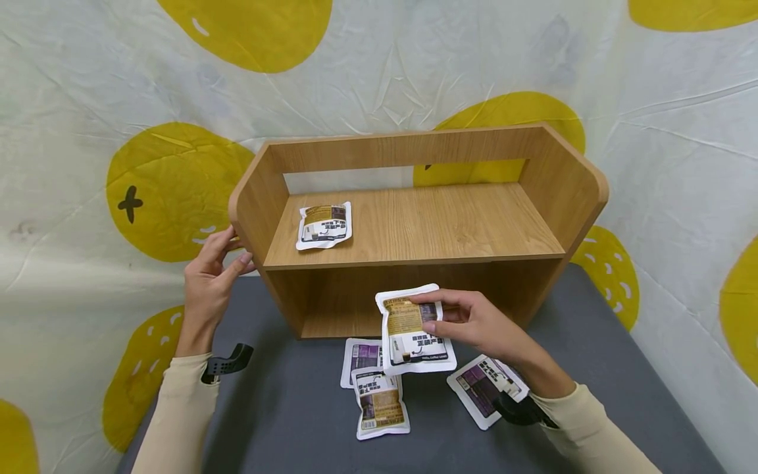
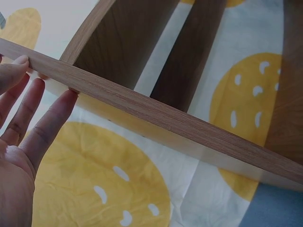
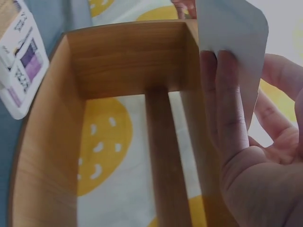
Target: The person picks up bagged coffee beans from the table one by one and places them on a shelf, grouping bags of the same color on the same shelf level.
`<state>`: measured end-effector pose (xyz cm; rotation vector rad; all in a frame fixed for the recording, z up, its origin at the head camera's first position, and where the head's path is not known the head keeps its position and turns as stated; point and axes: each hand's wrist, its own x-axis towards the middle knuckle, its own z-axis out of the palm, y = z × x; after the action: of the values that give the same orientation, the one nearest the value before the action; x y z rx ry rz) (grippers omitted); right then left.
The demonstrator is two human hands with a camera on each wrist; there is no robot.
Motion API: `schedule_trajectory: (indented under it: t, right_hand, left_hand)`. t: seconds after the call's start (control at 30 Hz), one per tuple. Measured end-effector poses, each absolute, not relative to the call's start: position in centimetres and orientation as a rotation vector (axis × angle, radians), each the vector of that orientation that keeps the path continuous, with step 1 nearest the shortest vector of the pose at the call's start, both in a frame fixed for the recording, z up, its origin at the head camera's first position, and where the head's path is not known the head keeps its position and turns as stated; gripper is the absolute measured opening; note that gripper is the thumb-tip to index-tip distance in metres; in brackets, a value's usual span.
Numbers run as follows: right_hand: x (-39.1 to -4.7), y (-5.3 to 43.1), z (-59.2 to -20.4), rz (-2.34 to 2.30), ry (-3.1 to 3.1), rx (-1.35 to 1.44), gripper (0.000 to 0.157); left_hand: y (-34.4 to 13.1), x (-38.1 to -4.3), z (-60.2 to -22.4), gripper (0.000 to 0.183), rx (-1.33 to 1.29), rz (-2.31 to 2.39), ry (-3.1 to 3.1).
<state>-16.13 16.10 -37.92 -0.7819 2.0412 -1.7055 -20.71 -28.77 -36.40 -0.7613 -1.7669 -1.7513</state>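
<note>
My right hand point(image 1: 482, 326) pinches a white coffee packet point(image 1: 411, 329) with a gold-brown label, between thumb and fingers. It is held above the table, in front of the lower opening of a wooden shelf point(image 1: 438, 220). The packet's plain white back point(image 3: 232, 28) faces the right wrist camera, with two fingers laid along it. My left hand point(image 1: 210, 280) is at the shelf's left side panel point(image 1: 254, 210); its fairly straight fingers touch the panel's edge point(image 2: 118, 101) in the left wrist view. A similar packet point(image 1: 324, 226) lies at the left of the upper board.
Below the held packet, a purple-labelled packet point(image 1: 358, 359) and a brown-labelled packet point(image 1: 381, 405) overlap on the dark grey table point(image 1: 284, 415). Another purple-labelled packet point(image 1: 476, 388) lies under my right wrist. A white cloth point(image 1: 379, 72) with yellow shapes hangs behind the shelf.
</note>
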Motion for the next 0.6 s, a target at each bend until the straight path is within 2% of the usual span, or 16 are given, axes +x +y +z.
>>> schedule_trajectory:
  t: [0.6]
  right_hand:
    - [-18.5,16.0,-33.9,-1.725,2.103,-0.76,0.049]
  left_hand:
    - [-28.8,-20.8,-36.6,0.061,-0.767,-1.744,-1.765]
